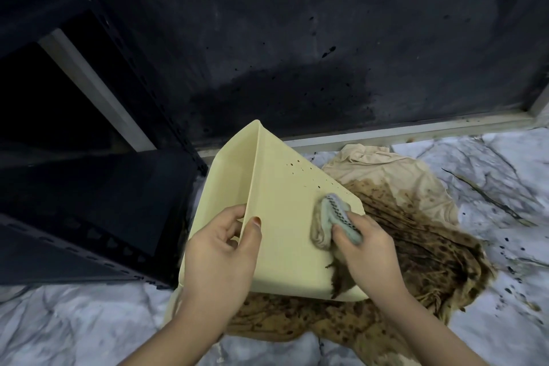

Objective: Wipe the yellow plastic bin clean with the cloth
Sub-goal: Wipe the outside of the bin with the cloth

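Observation:
The pale yellow plastic bin is tilted on its side in the middle of the view, one flat wall facing up. Small dark spots dot that wall near its far edge, and a brown smear sits at its near right corner. My left hand grips the bin's upright edge, thumb on the facing wall. My right hand holds a bunched grey-beige cloth and presses it onto the wall near the right edge.
Under the bin a large beige fabric soaked with brown stains is spread over the white marbled floor. A black metal shelf rack stands to the left. A dark stained wall with a pale base strip rises behind.

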`<state>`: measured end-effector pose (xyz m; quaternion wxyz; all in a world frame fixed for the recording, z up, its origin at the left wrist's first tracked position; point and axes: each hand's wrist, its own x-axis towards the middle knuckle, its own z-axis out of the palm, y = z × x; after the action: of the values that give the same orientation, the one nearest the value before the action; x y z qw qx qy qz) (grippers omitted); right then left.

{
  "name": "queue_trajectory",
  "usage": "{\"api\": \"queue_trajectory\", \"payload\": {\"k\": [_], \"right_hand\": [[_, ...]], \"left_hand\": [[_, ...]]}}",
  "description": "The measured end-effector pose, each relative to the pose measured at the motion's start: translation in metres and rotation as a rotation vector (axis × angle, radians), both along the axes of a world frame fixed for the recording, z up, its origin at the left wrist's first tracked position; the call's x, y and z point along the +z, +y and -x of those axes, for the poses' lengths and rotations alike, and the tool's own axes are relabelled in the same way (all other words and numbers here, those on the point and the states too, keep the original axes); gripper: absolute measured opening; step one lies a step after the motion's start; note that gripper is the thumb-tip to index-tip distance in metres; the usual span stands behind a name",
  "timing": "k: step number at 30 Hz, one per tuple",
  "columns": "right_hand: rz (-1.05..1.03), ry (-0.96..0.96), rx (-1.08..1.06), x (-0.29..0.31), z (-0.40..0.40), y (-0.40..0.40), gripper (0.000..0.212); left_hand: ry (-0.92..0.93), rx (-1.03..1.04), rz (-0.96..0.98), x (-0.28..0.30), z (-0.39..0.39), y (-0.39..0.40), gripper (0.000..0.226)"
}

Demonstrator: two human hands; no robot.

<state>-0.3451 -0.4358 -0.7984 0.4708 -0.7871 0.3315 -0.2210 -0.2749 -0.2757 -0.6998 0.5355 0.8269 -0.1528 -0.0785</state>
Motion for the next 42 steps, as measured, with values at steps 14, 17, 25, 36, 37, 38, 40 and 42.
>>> {"api": "queue_trajectory", "payload": {"k": [14, 17, 25, 36, 37, 38, 40, 42], "right_hand": [[-0.222, 0.165, -0.166, -0.032, 0.048, 0.015, 0.032], [-0.185, 0.055, -0.095, -0.017, 0.047, 0.036, 0.023], [-0.020, -0.185, 0.137, 0.038, 0.018, 0.056, 0.028], [-0.092, -0.074, -0.019, 0.018, -0.006, 0.001, 0.021], [-0.114, -0.053, -0.042, 0.012, -0.005, -0.004, 0.023], [-0.137, -0.032, -0.065, 0.006, -0.004, -0.009, 0.024], [-0.174, 0.010, -0.110, -0.005, 0.001, -0.017, 0.024], [-0.190, 0.048, -0.140, -0.019, 0.008, -0.023, 0.021]], "left_hand": [[0.018, -0.017, -0.005, 0.002, 0.001, -0.002, 0.014], [0.024, -0.032, 0.002, 0.003, 0.001, -0.003, 0.015], [-0.005, -0.113, -0.010, 0.000, 0.003, -0.001, 0.019], [0.021, -0.149, -0.039, 0.005, 0.000, 0.000, 0.024], [0.023, -0.155, -0.044, 0.005, -0.001, 0.000, 0.025], [0.024, -0.162, -0.052, 0.005, -0.002, 0.001, 0.025], [0.025, -0.172, -0.072, 0.005, -0.004, 0.002, 0.026], [0.016, -0.175, -0.090, 0.005, -0.006, 0.002, 0.026]]}}
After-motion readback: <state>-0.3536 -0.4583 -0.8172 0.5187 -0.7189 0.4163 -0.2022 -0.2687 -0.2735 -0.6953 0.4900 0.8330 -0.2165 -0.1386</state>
